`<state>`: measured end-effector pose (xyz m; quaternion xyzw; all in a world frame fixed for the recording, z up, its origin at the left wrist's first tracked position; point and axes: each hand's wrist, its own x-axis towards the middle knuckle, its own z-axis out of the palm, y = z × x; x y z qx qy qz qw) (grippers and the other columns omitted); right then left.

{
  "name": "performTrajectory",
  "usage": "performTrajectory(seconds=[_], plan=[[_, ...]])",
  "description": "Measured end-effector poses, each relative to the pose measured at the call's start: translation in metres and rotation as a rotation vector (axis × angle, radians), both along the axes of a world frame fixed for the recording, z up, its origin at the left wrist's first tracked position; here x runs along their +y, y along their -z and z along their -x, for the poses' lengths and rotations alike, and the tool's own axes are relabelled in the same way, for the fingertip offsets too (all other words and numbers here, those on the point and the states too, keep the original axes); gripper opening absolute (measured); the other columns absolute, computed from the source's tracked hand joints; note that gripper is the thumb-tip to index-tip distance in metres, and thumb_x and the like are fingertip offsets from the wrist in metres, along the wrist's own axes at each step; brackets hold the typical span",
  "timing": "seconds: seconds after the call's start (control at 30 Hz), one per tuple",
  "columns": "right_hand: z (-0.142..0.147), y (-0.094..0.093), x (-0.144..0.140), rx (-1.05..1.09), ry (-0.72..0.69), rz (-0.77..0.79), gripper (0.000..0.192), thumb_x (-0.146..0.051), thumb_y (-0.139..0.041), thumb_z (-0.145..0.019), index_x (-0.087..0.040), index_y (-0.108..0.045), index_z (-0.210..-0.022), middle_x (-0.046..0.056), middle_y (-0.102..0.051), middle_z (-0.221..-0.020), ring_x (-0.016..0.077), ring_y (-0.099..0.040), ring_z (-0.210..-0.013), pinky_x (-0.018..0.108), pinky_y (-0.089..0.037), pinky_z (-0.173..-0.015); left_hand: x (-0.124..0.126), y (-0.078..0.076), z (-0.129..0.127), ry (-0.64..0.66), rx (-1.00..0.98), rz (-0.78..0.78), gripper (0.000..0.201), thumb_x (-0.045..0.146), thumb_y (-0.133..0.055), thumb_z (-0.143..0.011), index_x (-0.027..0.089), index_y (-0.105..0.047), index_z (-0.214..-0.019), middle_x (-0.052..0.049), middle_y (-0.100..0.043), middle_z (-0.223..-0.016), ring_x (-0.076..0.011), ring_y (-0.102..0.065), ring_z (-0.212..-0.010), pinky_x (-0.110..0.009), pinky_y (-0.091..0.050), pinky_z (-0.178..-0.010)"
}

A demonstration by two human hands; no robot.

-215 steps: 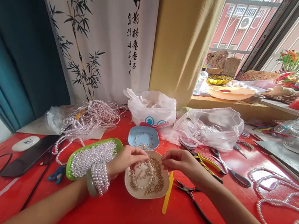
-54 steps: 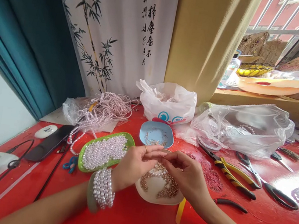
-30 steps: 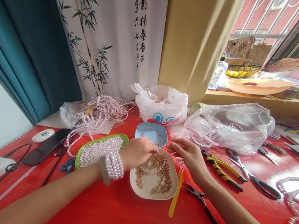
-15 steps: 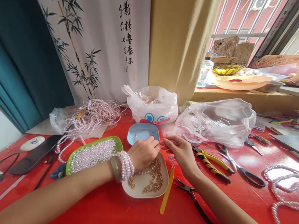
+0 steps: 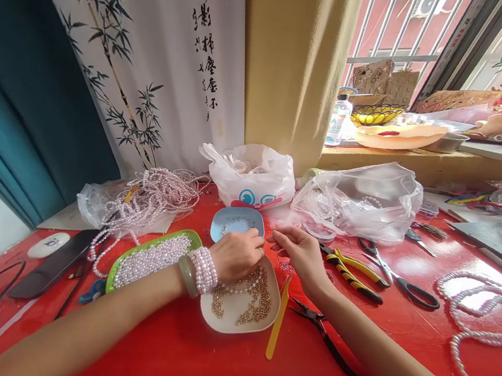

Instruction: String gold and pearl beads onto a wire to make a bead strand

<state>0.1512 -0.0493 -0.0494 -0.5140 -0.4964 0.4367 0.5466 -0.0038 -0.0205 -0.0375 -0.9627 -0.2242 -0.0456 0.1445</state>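
Observation:
My left hand (image 5: 237, 253), with pearl bracelets and a green bangle on its wrist, reaches over a pale dish (image 5: 218, 320) of gold beads. Its curled fingertips are at the near rim of a small blue dish (image 5: 228, 219) that holds tiny metal pieces. My right hand (image 5: 296, 253) hovers just to the right, with thumb and forefinger pinched and pointing at the left hand. Anything between either hand's fingers is too small to see. A short white pearl strand (image 5: 241, 289) lies across the gold beads under my left hand.
A green tray (image 5: 122, 257) of pearls sits to the left, with a heap of pearl strands (image 5: 151, 196) behind it. A yellow tool (image 5: 277, 322), black pliers (image 5: 332, 344), yellow-handled pliers (image 5: 350, 277) and scissors (image 5: 400, 285) lie to the right. Plastic bags (image 5: 361, 200) stand behind them, and a phone (image 5: 54, 260) lies at far left.
Both hands have left the spot above the pale dish where they met. My left hand has reached forward to the blue dish and my right hand rests beside it. The view panned right.

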Motion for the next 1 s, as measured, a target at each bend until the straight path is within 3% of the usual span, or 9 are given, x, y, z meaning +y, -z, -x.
performTrajectory(seconds=[0.1, 0.27, 0.53, 0.73, 0.87, 1.0], plan=[[0.0, -0.002, 0.0, -0.003, -0.021, 0.027, 0.017, -0.032, -0.057, -0.069, -0.015, -0.058, -0.07, 0.002, -0.065, -0.068, 0.0085, -0.054, -0.054, 0.021, -0.04, -0.052, -0.002, -0.004, 0.004, -0.072, -0.133, 0.132, 0.012, 0.018, -0.044, -0.075, 0.015, -0.056, -0.075, -0.004, -0.057, -0.077, -0.0184, -0.049, -0.08, -0.024, -0.038, -0.051], [0.005, -0.007, -0.003, 0.001, -0.145, 0.143, 0.014, -0.027, -0.055, -0.072, -0.015, -0.052, -0.066, 0.001, -0.062, -0.062, 0.0061, -0.052, -0.046, 0.018, -0.037, -0.045, -0.001, -0.004, 0.011, -0.228, -0.437, 0.394, 0.008, 0.02, -0.052, -0.067, 0.018, -0.058, -0.072, 0.0, -0.053, -0.067, -0.0113, -0.049, -0.061, -0.023, -0.04, -0.057], [0.02, -0.017, -0.016, -0.031, -0.337, 0.256, 0.017, -0.031, -0.054, -0.074, -0.016, -0.048, -0.066, -0.005, -0.051, -0.046, 0.0075, -0.052, -0.043, 0.018, -0.034, -0.042, -0.002, -0.008, 0.023, -0.277, -0.699, 0.867, 0.01, 0.022, -0.055, -0.066, 0.016, -0.059, -0.073, -0.001, -0.06, -0.072, -0.0119, -0.054, -0.068, -0.023, -0.041, -0.063], [0.022, -0.019, -0.017, -0.063, -0.351, 0.213, 0.024, -0.037, -0.056, -0.071, -0.015, -0.048, -0.065, -0.008, -0.044, -0.049, 0.0037, -0.037, -0.041, 0.018, -0.025, -0.04, 0.0, -0.005, 0.033, -0.316, -0.783, 1.188, 0.016, 0.019, -0.06, -0.062, 0.012, -0.061, -0.075, -0.003, -0.063, -0.072, -0.0129, -0.056, -0.068, -0.024, -0.043, -0.067], [0.023, -0.018, -0.015, -0.084, -0.298, 0.172, 0.027, -0.04, -0.054, -0.071, -0.016, -0.046, -0.064, -0.009, -0.038, -0.045, 0.0039, -0.03, -0.04, 0.019, -0.021, -0.04, 0.002, -0.003, 0.043, -0.378, -0.72, 1.215, 0.015, 0.02, -0.06, -0.061, 0.011, -0.065, -0.072, -0.004, -0.065, -0.068, -0.0142, -0.057, -0.064, -0.025, -0.044, -0.063], [0.025, -0.015, -0.014, -0.121, -0.303, 0.161, 0.028, -0.042, -0.051, -0.072, -0.017, -0.045, -0.064, -0.009, -0.038, -0.043, 0.0044, -0.029, -0.039, 0.02, -0.02, -0.04, 0.006, -0.005, 0.053, -0.416, -0.737, 1.027, 0.017, 0.026, -0.061, -0.061, 0.013, -0.067, -0.07, -0.004, -0.066, -0.068, -0.0152, -0.057, -0.066, -0.024, -0.043, -0.062]])
